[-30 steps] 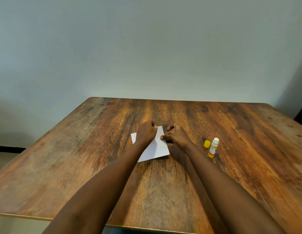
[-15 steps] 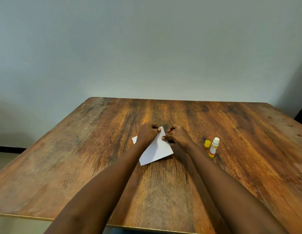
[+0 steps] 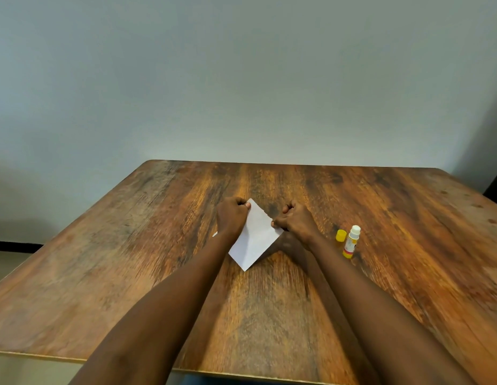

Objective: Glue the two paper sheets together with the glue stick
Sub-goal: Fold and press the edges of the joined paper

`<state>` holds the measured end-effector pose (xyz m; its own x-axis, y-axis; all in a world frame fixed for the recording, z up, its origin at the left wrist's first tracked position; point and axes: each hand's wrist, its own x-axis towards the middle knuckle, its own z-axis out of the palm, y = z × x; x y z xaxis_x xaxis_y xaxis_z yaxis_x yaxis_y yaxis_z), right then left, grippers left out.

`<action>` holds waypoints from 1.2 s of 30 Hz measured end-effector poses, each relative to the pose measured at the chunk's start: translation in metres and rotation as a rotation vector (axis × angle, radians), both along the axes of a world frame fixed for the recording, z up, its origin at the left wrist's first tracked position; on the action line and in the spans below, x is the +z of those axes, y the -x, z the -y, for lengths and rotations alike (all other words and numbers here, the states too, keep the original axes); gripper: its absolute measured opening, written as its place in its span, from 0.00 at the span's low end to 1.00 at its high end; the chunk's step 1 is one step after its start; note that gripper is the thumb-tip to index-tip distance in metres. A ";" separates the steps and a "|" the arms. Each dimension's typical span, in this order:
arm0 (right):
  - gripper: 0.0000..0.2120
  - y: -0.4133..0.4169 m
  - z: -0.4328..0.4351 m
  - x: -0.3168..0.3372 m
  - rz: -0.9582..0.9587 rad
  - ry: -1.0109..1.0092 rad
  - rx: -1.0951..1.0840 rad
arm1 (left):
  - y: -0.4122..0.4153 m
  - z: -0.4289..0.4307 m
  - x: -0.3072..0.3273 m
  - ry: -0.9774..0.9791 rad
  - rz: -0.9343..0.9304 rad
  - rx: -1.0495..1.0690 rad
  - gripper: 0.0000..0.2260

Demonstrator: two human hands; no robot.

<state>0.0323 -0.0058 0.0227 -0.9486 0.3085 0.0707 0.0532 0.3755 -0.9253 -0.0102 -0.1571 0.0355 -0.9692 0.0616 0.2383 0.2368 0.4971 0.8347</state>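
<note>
A white paper sheet [image 3: 254,238] is held tilted, like a diamond, near the middle of the wooden table [image 3: 130,273]. My left hand [image 3: 231,218] pinches its upper left corner and my right hand [image 3: 296,221] pinches its right edge. A small white corner of a second sheet [image 3: 215,234] peeks out below my left wrist; the rest of it is hidden. The uncapped glue stick [image 3: 351,241], white with a yellow base, stands upright to the right of my right hand. Its yellow cap [image 3: 341,235] lies just left of it.
A plain pale wall rises behind the table's far edge. The table's near edge runs across the bottom of the view, with floor showing at the left. A dark object [image 3: 495,184] sits at the far right edge.
Both hands have turned the top sheet clockwise, so it now points down like a diamond. My right hand slid along the sheet's right edge. The glue stick and cap have not moved.
</note>
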 end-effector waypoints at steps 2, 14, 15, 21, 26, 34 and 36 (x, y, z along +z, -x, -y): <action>0.14 0.002 0.002 -0.003 0.004 0.075 0.003 | 0.000 0.000 0.002 -0.042 0.018 0.041 0.13; 0.15 0.005 0.003 0.004 -0.015 0.270 -0.018 | 0.005 0.005 0.000 -0.138 0.038 0.118 0.12; 0.15 0.005 0.004 0.004 -0.016 0.281 -0.013 | 0.005 0.005 0.000 -0.147 0.047 0.128 0.12; 0.15 0.001 0.012 -0.002 0.063 0.401 0.026 | 0.007 0.009 -0.002 -0.190 0.109 0.170 0.12; 0.14 0.006 0.015 -0.007 0.068 0.301 -0.084 | 0.009 0.010 -0.008 -0.250 0.168 0.194 0.12; 0.13 0.009 0.009 -0.007 0.067 0.272 -0.175 | 0.014 0.025 -0.014 0.049 0.313 0.010 0.11; 0.12 0.007 0.012 -0.009 0.081 0.324 -0.135 | 0.017 0.029 -0.019 0.079 0.333 0.028 0.10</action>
<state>0.0252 -0.0182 0.0140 -0.8964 0.4252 -0.1252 0.1606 0.0483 -0.9858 -0.0269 -0.1862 0.0168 -0.9946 0.0395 -0.0957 -0.0566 0.5656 0.8227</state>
